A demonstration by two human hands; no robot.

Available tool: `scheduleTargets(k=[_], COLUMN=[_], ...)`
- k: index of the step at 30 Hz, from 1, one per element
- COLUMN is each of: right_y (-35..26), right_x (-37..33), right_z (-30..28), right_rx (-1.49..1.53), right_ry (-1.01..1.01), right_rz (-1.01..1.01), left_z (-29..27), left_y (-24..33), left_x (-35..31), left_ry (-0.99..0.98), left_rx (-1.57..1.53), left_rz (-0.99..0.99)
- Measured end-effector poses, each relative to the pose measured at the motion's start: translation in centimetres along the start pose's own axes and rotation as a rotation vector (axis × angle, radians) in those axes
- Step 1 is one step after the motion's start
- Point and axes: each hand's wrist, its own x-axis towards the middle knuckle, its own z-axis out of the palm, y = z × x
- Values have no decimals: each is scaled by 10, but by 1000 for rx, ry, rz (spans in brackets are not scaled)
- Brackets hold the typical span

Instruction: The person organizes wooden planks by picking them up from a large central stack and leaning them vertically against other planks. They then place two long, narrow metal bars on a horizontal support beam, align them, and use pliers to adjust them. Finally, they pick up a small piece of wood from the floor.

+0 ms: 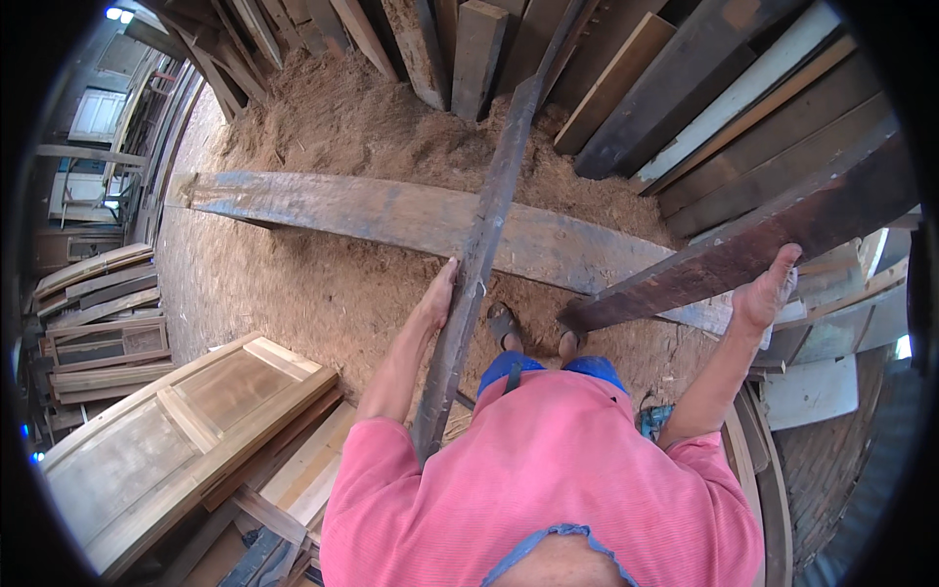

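Observation:
My left hand (440, 293) is closed on a long, narrow, dark wooden plank (489, 205), which runs from beside my left side up to the boards at the far side. Part of its fingers is hidden behind that plank. At the right, my right hand (768, 289) grips the lower edge of a wide, dark reddish-brown board (743, 230). This board slants from near my feet up to the far right. A thick weathered wooden beam (352, 210) lies crosswise in front of my feet, and the narrow plank passes over it.
Several boards (479, 59) lean upright along the far side, behind heaped sawdust (342, 127). A panelled wooden door (196, 421) lies on stacked timber at my left. Further left are piled frames (108, 342). A teal tool (653, 421) shows by my right hip.

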Motion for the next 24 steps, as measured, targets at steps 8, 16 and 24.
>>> scheduleTargets(k=[8, 16, 24], right_y=[3, 17, 94], right_x=[24, 11, 0], right_z=[-33, 9, 22], right_rx=[-325, -623, -1137], right_ry=[-58, -242, -527], right_rz=[-142, 124, -4], left_z=[5, 4, 7], left_y=[-4, -13, -34], left_x=[18, 22, 8], left_ry=[-496, -19, 113], left_rx=[-263, -29, 52], left_rz=[-177, -43, 51])
